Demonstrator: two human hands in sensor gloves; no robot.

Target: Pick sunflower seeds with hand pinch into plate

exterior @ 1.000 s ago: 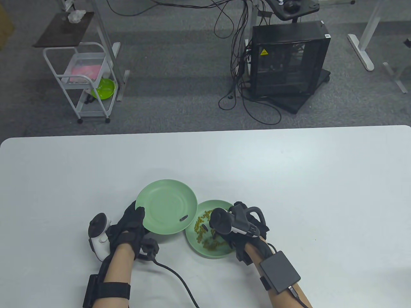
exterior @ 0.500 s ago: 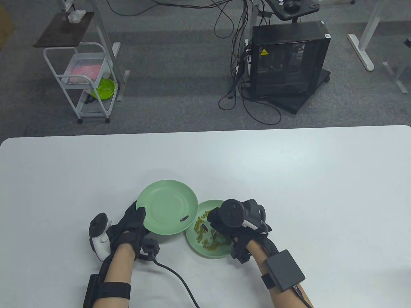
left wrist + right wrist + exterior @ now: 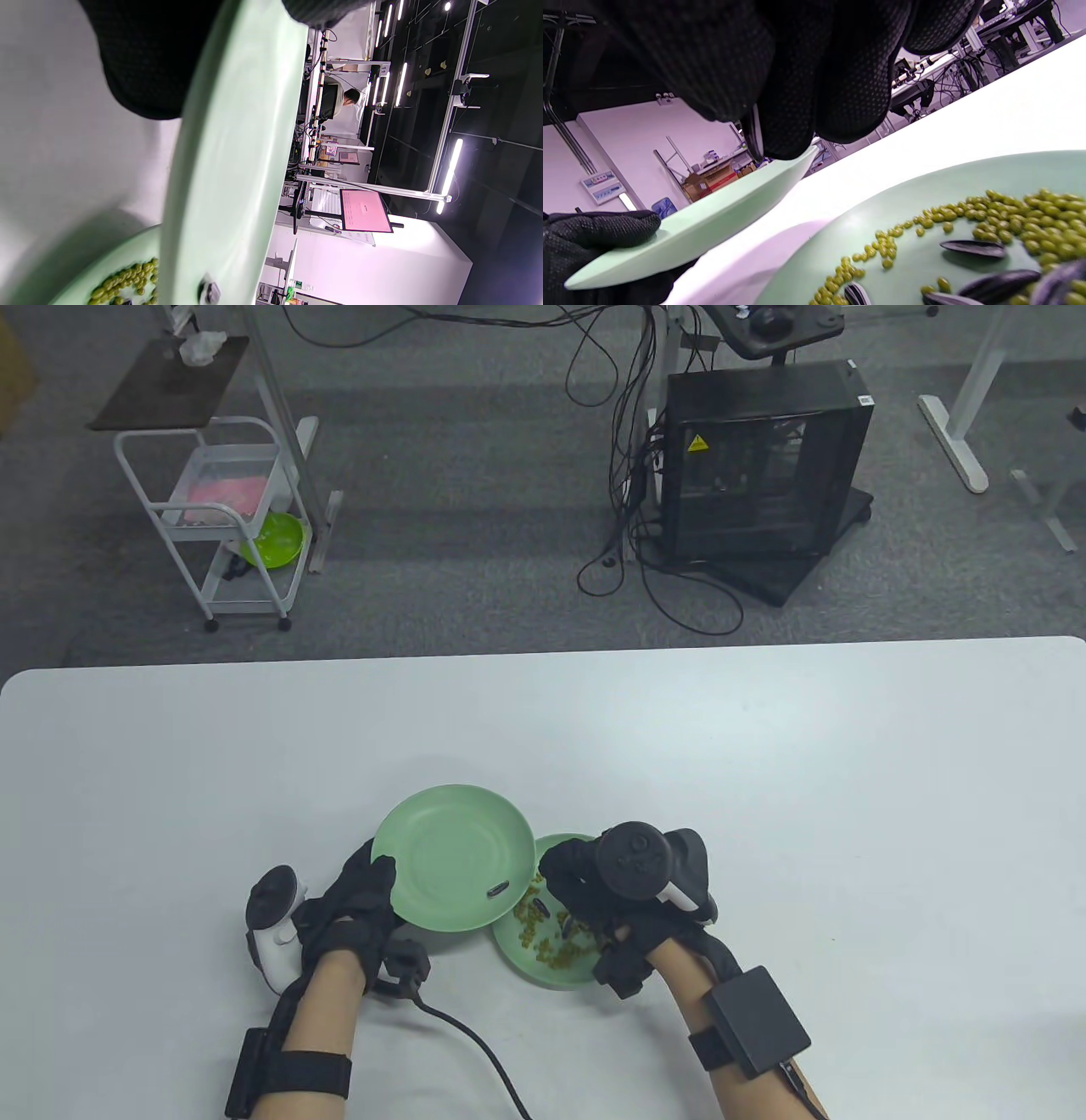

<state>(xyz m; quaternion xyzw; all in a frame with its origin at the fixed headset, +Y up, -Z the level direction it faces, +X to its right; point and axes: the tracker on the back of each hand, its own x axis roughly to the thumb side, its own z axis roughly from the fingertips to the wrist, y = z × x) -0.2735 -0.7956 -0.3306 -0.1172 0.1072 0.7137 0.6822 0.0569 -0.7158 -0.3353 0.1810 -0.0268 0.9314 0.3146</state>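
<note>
My left hand (image 3: 373, 882) grips the near-left rim of a light green plate (image 3: 450, 848) and holds it tilted above the table. One sunflower seed (image 3: 497, 889) lies on this plate; the left wrist view shows it too (image 3: 208, 292). A second green plate (image 3: 543, 971) on the table holds green beans (image 3: 1009, 212) and dark sunflower seeds (image 3: 971, 248). My right hand (image 3: 564, 886) hovers over it. In the right wrist view its fingertips (image 3: 789, 127) pinch a dark sunflower seed (image 3: 754, 133) just above the held plate's edge (image 3: 712, 228).
The held plate overlaps the far-left rim of the bean plate (image 3: 127, 254). A black cable (image 3: 467, 1044) runs from my left wrist toward the table's near edge. Beyond the table's far edge are a white cart (image 3: 221, 517) and a black computer case (image 3: 764, 466).
My left hand has shifted the tilted plate right, so it overlaps the bean plate more. My right hand has rolled and moved slightly left, toward the held plate's edge.
</note>
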